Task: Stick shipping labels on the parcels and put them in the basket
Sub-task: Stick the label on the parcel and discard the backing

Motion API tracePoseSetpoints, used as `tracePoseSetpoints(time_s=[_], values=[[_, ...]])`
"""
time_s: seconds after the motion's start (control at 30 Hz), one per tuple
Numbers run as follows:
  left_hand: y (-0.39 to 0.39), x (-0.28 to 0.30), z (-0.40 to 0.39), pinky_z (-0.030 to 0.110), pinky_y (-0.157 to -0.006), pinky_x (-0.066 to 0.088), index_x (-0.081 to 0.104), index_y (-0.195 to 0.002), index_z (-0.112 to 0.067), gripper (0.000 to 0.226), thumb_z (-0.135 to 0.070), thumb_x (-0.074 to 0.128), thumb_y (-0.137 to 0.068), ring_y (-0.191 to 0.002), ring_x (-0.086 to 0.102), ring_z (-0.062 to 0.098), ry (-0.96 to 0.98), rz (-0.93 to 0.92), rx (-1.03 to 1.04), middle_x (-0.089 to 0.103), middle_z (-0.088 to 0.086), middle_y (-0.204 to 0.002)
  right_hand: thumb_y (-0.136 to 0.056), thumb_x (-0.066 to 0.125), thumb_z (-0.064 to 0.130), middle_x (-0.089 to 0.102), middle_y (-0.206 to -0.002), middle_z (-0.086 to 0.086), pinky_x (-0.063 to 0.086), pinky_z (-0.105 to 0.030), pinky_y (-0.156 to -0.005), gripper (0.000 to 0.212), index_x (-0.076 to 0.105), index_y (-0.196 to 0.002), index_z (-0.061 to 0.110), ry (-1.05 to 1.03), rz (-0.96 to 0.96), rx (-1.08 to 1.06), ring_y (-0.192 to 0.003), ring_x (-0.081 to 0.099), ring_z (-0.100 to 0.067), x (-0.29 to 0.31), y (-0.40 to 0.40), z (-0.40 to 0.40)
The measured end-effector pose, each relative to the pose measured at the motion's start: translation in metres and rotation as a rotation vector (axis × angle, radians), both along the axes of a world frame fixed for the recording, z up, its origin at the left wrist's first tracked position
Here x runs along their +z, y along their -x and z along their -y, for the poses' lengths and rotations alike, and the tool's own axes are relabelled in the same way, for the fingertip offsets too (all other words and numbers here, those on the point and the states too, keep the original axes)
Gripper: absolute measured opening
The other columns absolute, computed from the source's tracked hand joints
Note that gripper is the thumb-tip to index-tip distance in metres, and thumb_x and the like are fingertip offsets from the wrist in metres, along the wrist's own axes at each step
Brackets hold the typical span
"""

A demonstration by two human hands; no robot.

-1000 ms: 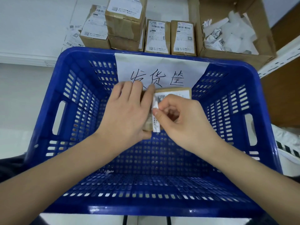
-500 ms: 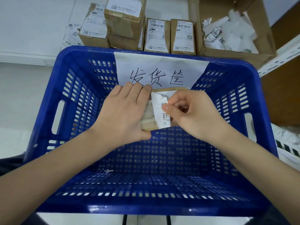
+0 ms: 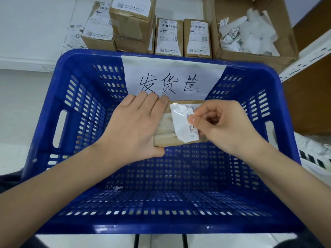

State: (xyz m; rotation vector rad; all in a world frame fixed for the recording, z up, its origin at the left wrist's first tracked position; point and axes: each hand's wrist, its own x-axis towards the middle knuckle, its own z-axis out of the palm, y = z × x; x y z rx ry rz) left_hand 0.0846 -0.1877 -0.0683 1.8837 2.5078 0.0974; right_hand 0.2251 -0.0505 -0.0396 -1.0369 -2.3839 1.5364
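A small brown cardboard parcel [image 3: 165, 138] is held over the blue slotted basket [image 3: 80, 108]. My left hand [image 3: 138, 124] grips the parcel's left half, fingers over its far edge and thumb at its near edge. My right hand [image 3: 222, 126] pinches a white shipping label [image 3: 180, 126] between thumb and forefinger. The label is partly lifted off the parcel's top, curling at its upper left, and a torn pale patch of cardboard shows to its left. The parcel's right part is hidden behind my right hand.
A handwritten paper sign [image 3: 172, 77] hangs on the basket's far wall. Several labelled cardboard parcels [image 3: 168, 38] stand behind the basket. An open carton [image 3: 254, 56] with crumpled white paper sits at the back right. A metal shelf rail [image 3: 308, 56] runs at right.
My right hand has moved to the right with the label's edge pinched, peeling more of it off the parcel's top and baring torn cardboard. My left hand has held the parcel steady.
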Motion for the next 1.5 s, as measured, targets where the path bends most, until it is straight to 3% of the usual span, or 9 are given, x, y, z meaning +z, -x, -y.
tracePoseSetpoints(time_s=[0.23, 0.4, 0.6, 0.8, 0.93, 1.07, 1.27, 1.43, 1.5], values=[[0.001, 0.003, -0.001, 0.034, -0.076, 0.03, 0.053, -0.121, 0.001, 0.095, -0.056, 0.055, -0.046, -0.084, 0.051, 0.029, -0.024, -0.016, -0.01, 0.058, 0.012, -0.098, -0.085, 0.069, 0.013, 0.063, -0.056, 0.002, 0.051, -0.025, -0.059, 0.016, 0.062, -0.071, 0.017, -0.026, 0.008, -0.037, -0.049, 0.059, -0.01, 0.001, -0.005, -0.001], [-0.005, -0.001, -0.002, 0.038, -0.075, 0.038, 0.05, -0.126, 0.0, 0.1, -0.056, 0.057, -0.044, -0.082, 0.056, 0.031, -0.011, -0.029, 0.001, 0.059, 0.013, -0.097, -0.083, 0.07, 0.013, 0.059, -0.054, 0.01, 0.044, -0.012, -0.055, 0.022, 0.06, -0.066, 0.021, -0.168, 0.025, -0.062, -0.051, 0.055, -0.002, -0.008, -0.008, 0.0], [-0.006, 0.002, 0.001, 0.038, -0.073, 0.032, 0.042, -0.129, -0.016, 0.081, -0.054, 0.044, -0.057, -0.083, 0.053, 0.032, -0.086, -0.031, 0.016, 0.058, 0.012, -0.105, -0.086, 0.064, 0.017, 0.061, -0.058, 0.003, 0.052, -0.04, -0.061, 0.016, 0.063, -0.074, 0.007, -0.483, -0.031, 0.047, -0.054, 0.058, -0.015, -0.017, -0.001, 0.005], [0.004, 0.003, 0.002, 0.042, -0.073, 0.032, 0.049, -0.127, -0.019, 0.085, -0.05, 0.071, -0.05, -0.085, 0.053, 0.034, -0.095, -0.08, 0.041, 0.056, 0.016, -0.108, -0.087, 0.061, 0.035, 0.068, -0.072, -0.007, 0.052, -0.019, -0.057, 0.024, 0.067, -0.088, 0.012, 0.117, -0.006, -0.031, -0.057, 0.061, -0.004, 0.001, 0.007, -0.002], [0.002, 0.002, 0.001, 0.041, -0.072, 0.03, 0.051, -0.127, -0.018, 0.087, -0.048, 0.074, -0.048, -0.084, 0.053, 0.034, -0.092, -0.094, 0.038, 0.057, 0.015, -0.108, -0.08, 0.074, 0.024, 0.067, -0.067, 0.008, 0.044, -0.007, -0.057, 0.014, 0.066, -0.074, 0.015, 0.08, 0.018, 0.005, -0.059, 0.06, 0.002, -0.002, 0.005, 0.002], [0.003, 0.005, 0.002, 0.042, -0.073, 0.035, 0.05, -0.128, -0.019, 0.083, -0.049, 0.067, -0.053, -0.086, 0.053, 0.034, -0.113, -0.102, 0.033, 0.057, 0.015, -0.109, -0.08, 0.075, 0.02, 0.068, -0.072, 0.003, 0.044, -0.009, -0.058, 0.013, 0.067, -0.076, 0.01, 0.024, 0.038, -0.002, -0.064, 0.061, -0.006, -0.004, 0.004, 0.0], [0.0, -0.001, 0.001, 0.04, -0.073, 0.031, 0.055, -0.126, -0.017, 0.083, -0.048, 0.07, -0.051, -0.085, 0.054, 0.033, -0.12, -0.099, 0.019, 0.058, 0.013, -0.108, -0.084, 0.07, 0.022, 0.052, -0.057, 0.012, 0.047, -0.032, -0.063, 0.015, 0.058, -0.079, 0.014, -0.376, 0.105, 0.101, -0.055, 0.05, -0.01, -0.011, 0.002, 0.008], [0.006, 0.001, 0.0, 0.041, -0.073, 0.037, 0.051, -0.124, -0.02, 0.079, -0.052, 0.059, -0.053, -0.083, 0.054, 0.033, -0.123, -0.053, 0.078, 0.057, 0.014, -0.105, -0.088, 0.064, 0.026, 0.058, -0.066, 0.016, 0.039, -0.011, -0.061, 0.003, 0.063, -0.086, 0.023, -0.04, -0.06, 0.075, -0.064, 0.052, 0.002, -0.01, 0.003, 0.007], [0.009, 0.003, 0.0, 0.041, -0.073, 0.035, 0.054, -0.125, -0.019, 0.079, -0.052, 0.058, -0.053, -0.084, 0.054, 0.034, -0.132, -0.069, 0.089, 0.057, 0.014, -0.106, -0.092, 0.057, 0.03, 0.063, -0.071, 0.007, 0.038, -0.011, -0.063, 0.018, 0.066, -0.084, 0.017, 0.03, -0.078, 0.035, -0.065, 0.049, 0.002, -0.008, 0.005, 0.008]])
